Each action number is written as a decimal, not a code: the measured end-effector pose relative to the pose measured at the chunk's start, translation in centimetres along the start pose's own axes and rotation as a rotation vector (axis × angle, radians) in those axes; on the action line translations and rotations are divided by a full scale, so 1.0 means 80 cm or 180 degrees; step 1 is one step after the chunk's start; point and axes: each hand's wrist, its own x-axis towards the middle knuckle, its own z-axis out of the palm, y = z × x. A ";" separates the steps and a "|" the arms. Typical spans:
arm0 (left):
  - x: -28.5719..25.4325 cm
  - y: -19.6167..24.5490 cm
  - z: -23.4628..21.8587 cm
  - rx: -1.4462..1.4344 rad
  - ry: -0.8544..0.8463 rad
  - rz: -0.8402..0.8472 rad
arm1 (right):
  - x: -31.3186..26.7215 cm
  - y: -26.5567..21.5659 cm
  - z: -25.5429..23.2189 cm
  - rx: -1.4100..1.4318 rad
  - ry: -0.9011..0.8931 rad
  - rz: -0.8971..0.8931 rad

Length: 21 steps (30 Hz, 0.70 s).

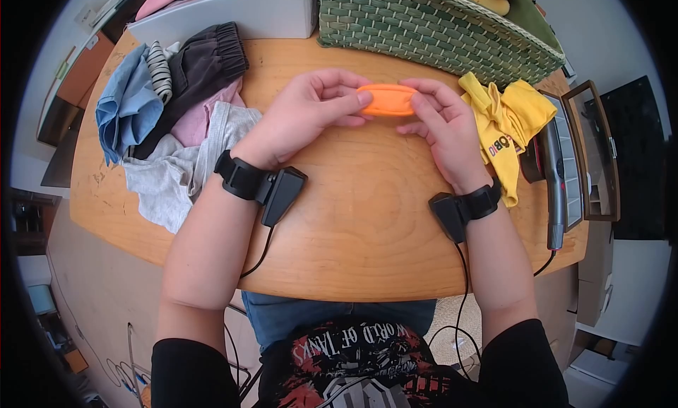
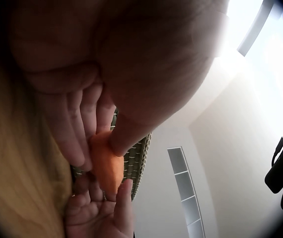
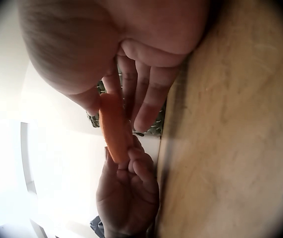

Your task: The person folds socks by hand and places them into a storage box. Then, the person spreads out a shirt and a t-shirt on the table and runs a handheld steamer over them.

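Between both hands, over the far half of the table, is a small orange fabric bundle [image 1: 388,100], rounded and oblong with a raised seam along its edge. The left hand [image 1: 311,110] pinches its left end, thumb in front and fingers behind. Its right end is pinched by the right hand [image 1: 446,125], with the thumb on the near face. In the left wrist view the thumb presses on the orange bundle [image 2: 106,161]. The right wrist view shows the orange bundle [image 3: 113,129] from its side, stretching from one hand to the other.
Left on the wooden table [image 1: 353,231] lies a clothes pile with blue cloth [image 1: 131,101], dark trousers [image 1: 208,65] and a grey garment [image 1: 169,175]. A white bin [image 1: 233,16] and green woven basket [image 1: 424,33] stand behind. Yellow cloth [image 1: 522,115] lies right, beside a glass-lidded case [image 1: 597,150].
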 end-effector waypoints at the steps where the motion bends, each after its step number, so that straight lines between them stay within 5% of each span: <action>1: 0.000 0.000 0.000 0.0000 -0.0001 0.0000 | 0.000 0.000 0.000 0.0000 0.0001 -0.0001; 21: 0.002 0.000 0.001 0.0069 0.0049 0.0251 | -0.001 0.002 0.000 -0.0046 0.0177 -0.0144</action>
